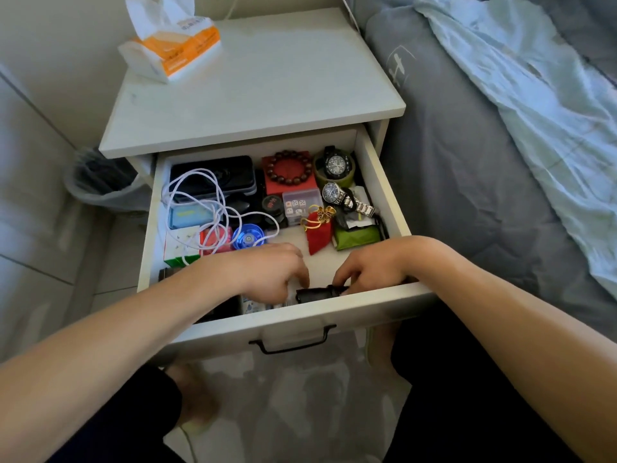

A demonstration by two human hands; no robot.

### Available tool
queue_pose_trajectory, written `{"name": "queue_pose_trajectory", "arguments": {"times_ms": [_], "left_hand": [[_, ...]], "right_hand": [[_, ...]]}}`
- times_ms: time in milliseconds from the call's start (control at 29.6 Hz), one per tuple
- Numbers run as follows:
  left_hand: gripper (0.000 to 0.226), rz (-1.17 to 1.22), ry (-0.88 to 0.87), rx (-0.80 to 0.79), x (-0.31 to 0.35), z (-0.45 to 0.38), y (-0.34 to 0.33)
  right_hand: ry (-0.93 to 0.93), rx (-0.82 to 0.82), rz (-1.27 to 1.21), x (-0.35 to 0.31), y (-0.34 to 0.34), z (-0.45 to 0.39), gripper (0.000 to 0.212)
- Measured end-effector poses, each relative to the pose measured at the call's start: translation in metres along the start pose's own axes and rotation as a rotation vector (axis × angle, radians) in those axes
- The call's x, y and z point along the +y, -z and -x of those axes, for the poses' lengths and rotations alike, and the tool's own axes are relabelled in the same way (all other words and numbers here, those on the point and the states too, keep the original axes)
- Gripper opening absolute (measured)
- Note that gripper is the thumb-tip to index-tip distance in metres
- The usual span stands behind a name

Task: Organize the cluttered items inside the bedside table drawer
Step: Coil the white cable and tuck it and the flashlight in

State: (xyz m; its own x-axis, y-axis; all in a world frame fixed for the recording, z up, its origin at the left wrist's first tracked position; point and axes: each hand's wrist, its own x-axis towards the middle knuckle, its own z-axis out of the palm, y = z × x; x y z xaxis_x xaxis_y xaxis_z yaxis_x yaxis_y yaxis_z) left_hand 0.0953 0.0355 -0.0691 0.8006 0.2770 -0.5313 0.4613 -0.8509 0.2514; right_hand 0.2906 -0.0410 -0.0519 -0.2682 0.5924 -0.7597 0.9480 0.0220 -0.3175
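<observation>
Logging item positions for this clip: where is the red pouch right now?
In the head view, the red pouch lies in the drawer's right half, left of the green packet and just below the dice box.

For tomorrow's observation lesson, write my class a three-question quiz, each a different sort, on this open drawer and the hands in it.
1. True or false: the bead bracelet lies on a red box.
2. Which does the white cable cross? A) green packet B) black case C) red pouch
3. Fill in: both hands, left and right, meet at a ____ object by the drawer's front wall.

Key: 1 true; 2 B; 3 black.
</observation>
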Motion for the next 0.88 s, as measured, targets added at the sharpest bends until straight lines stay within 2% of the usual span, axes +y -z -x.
{"name": "queue_pose_trajectory", "arguments": {"times_ms": [135, 439, 676, 777, 879], "left_hand": [[0.052, -0.189, -0.097, -0.010, 0.000, -0.004, -0.012], [0.058, -0.021, -0.101, 0.030, -0.011, -0.001, -0.015], [0.051, -0.105, -0.118, 0.000, -0.010, -0.003, -0.014], [0.051, -0.112, -0.123, 0.009, -0.009, -0.002, -0.015], [0.048, -0.078, -0.113, 0.027, -0.008, -0.004, -0.014]], "right_hand": [[-0.020, 0.025, 0.033, 0.002, -0.002, 0.006, 0.037], [-0.066, -0.006, 0.042, -0.007, -0.002, -0.002, 0.035], [-0.089, -0.058, 0.017, -0.002, -0.003, 0.001, 0.039], [-0.039, -0.021, -0.096, 0.001, -0.007, 0.000, 0.030], [0.029, 0.094, -0.194, 0.006, -0.008, 0.003, 0.022]]}}
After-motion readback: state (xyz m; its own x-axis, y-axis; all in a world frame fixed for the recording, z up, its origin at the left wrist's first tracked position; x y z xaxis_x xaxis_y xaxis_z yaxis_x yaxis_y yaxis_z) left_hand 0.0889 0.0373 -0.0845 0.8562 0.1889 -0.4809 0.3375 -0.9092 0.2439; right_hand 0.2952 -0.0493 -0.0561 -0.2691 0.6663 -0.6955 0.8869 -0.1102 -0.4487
